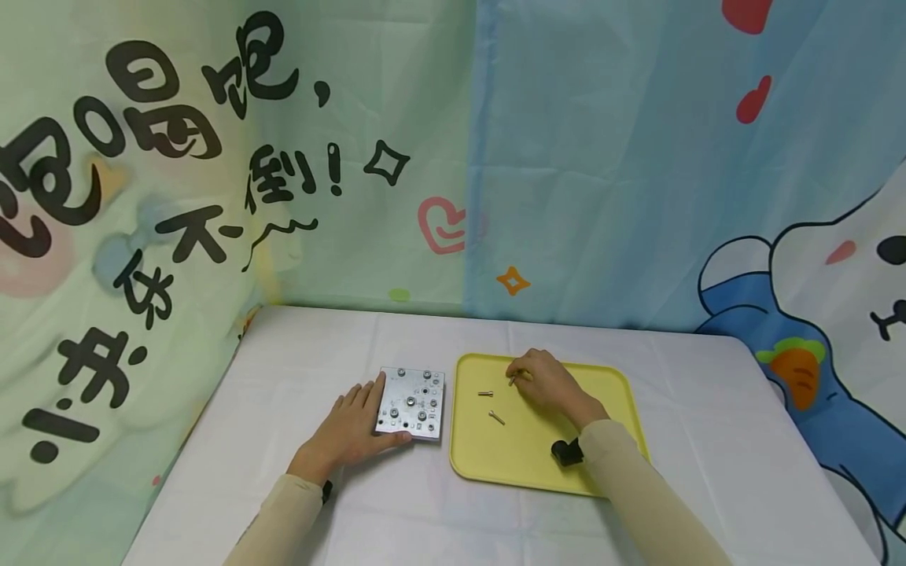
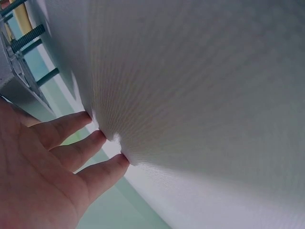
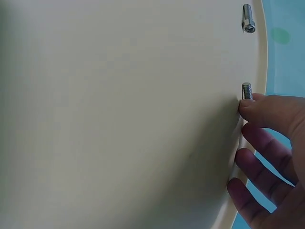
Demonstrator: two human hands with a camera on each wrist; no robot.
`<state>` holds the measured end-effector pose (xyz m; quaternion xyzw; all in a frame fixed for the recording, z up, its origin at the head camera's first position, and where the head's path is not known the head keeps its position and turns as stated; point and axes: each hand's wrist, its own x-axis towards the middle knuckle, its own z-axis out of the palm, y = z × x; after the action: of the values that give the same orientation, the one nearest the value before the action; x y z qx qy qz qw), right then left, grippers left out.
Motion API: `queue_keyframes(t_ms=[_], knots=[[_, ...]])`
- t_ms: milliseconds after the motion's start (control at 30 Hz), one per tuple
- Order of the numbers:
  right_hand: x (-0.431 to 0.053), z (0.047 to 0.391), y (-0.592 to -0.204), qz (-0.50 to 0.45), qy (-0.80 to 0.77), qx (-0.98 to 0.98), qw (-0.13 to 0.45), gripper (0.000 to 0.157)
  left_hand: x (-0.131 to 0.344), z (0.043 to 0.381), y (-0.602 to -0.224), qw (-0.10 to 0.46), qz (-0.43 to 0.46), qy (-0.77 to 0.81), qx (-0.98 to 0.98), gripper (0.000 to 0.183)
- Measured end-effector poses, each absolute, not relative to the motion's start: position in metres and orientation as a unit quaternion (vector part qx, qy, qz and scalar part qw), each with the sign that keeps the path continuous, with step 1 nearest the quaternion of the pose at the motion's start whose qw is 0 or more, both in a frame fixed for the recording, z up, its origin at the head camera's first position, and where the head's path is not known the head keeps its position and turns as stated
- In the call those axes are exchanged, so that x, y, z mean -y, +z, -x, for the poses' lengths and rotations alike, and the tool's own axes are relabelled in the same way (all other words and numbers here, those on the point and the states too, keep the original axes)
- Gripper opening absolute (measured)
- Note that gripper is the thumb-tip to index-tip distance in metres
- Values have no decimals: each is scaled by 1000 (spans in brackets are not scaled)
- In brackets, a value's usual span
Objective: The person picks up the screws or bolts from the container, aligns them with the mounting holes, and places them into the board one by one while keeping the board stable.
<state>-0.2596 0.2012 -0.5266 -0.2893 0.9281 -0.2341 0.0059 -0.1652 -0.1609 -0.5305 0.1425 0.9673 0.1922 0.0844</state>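
My left hand (image 1: 357,431) lies spread beside a square silver metal plate (image 1: 402,388), thumb along its near edge and forefinger at its left side. Several round screw heads and holes dot the plate's top. Threaded screw shanks (image 2: 28,38) stick out from the plate in the left wrist view, while three fingertips press the white cloth. Over the far part of a yellow tray (image 1: 524,464), my right hand (image 1: 548,383) pinches a screw (image 3: 246,89) between thumb and forefinger. Two loose screws, one lying crosswise (image 1: 485,393) and one slanted (image 1: 497,417), are left of that hand.
The white-clothed table (image 1: 396,511) carries both plate and tray, side by side. A black wrist-worn piece (image 1: 566,452) hangs by the right sleeve, over the tray. Printed curtains (image 1: 602,196) close off the back and left side.
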Motion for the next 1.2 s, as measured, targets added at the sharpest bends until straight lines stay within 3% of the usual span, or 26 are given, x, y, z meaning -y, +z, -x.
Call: queue_keyframes(t_ms=[700,1200], knots=[[-203,252,-526,247,-232,-940,25,6,160,166,-533,92,-136,195,-967,114],[-183,248,-516,286,-254,-924,-16,8,161,165,-534,85,-141,199,-966,114]])
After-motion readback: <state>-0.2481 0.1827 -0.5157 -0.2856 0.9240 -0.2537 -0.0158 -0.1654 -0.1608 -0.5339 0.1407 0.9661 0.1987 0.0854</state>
